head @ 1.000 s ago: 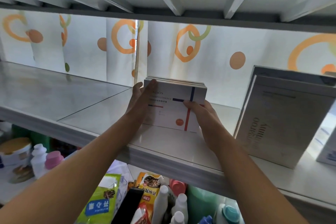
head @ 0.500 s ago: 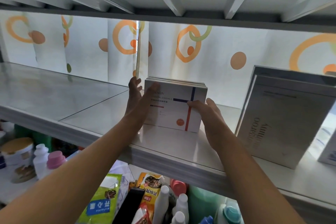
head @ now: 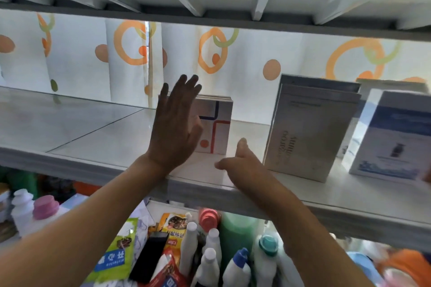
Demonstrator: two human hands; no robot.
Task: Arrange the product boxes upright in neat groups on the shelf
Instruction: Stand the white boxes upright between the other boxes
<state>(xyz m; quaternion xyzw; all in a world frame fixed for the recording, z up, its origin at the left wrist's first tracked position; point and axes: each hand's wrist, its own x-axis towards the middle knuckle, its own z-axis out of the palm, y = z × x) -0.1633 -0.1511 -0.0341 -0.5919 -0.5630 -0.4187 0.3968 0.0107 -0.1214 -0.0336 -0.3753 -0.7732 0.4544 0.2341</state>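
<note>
Between both hands: upright boxes (head: 215,127) on shelf (head: 116,144); left hand (head: 173,128) spread flat, right hand (head: 242,163) relaxed, empty.

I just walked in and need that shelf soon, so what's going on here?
A person is tidying product boxes on the white shelf. A small group of white boxes with red and blue lines stands upright at the middle. The left hand is open with fingers spread in front of it, and the right hand hovers open beside it; neither grips anything. To the right stand taller grey boxes and a blue-and-white box.
</note>
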